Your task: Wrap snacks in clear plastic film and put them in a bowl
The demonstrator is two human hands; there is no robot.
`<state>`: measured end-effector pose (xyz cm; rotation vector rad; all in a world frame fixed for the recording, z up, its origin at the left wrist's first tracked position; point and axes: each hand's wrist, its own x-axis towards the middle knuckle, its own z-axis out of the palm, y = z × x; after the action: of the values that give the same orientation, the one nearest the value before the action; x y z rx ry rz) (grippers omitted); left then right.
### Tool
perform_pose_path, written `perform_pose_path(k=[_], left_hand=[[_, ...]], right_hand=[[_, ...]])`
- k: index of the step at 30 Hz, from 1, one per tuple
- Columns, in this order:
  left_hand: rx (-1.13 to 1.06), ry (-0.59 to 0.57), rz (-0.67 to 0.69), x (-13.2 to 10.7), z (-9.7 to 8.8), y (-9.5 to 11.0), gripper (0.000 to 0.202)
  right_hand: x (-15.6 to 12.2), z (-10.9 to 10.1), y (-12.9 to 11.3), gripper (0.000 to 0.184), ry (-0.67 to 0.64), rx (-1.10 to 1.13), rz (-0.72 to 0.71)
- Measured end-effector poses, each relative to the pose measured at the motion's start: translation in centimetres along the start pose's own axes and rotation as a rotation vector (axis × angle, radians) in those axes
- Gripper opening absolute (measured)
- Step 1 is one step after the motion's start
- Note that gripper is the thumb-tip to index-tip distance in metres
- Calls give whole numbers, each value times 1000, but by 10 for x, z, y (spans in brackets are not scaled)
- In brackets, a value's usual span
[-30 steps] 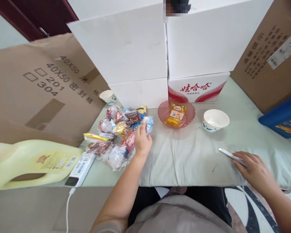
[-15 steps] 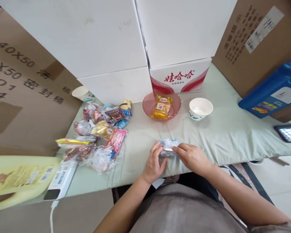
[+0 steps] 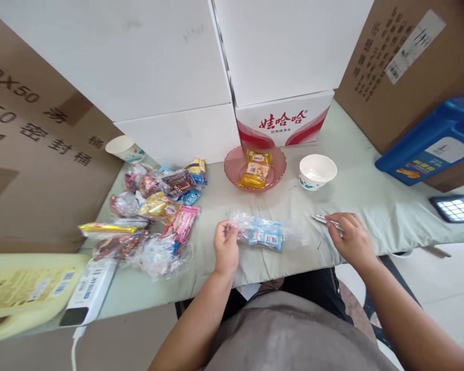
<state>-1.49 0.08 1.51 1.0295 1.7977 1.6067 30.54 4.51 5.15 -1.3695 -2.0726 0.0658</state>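
My left hand (image 3: pixel 226 247) pinches the left end of a crinkled clear plastic wrapper (image 3: pixel 240 222). A light blue snack packet (image 3: pixel 266 234) lies in or under that wrapper on the cloth; which of the two I cannot tell. Further right, my right hand (image 3: pixel 352 238) has its fingers closed on a slim silver pen-like tool (image 3: pixel 321 219), low over the cloth with the tip pointing left. Behind them sits a pink glass bowl (image 3: pixel 232 172) holding several wrapped snacks (image 3: pixel 258 170). A white paper cup (image 3: pixel 317 179) with a blue-green pattern stands right of the bowl.
Wrapped snacks (image 3: pixel 158 206) are heaped at left, by another paper cup (image 3: pixel 124 149), a white power strip (image 3: pixel 90 291) and a yellow jug (image 3: pixel 27 288). White boxes (image 3: pixel 170 134) stand behind. A blue bottle (image 3: pixel 429 144) and a phone (image 3: pixel 458 208) are at right.
My hands have moved apart. The right one has gone right with the silver tool, away from the wrapper. The left has shifted left, and the blue packet now shows flat between them.
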Motion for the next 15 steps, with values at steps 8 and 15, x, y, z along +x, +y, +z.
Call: perform_pose_path(k=[8, 15], left_hand=[[217, 31, 637, -22, -46, 18, 7], [879, -371, 650, -8, -17, 18, 37]], right_hand=[[-3, 3, -93, 19, -391, 535, -574], [31, 77, -69, 32, -368, 149, -214]])
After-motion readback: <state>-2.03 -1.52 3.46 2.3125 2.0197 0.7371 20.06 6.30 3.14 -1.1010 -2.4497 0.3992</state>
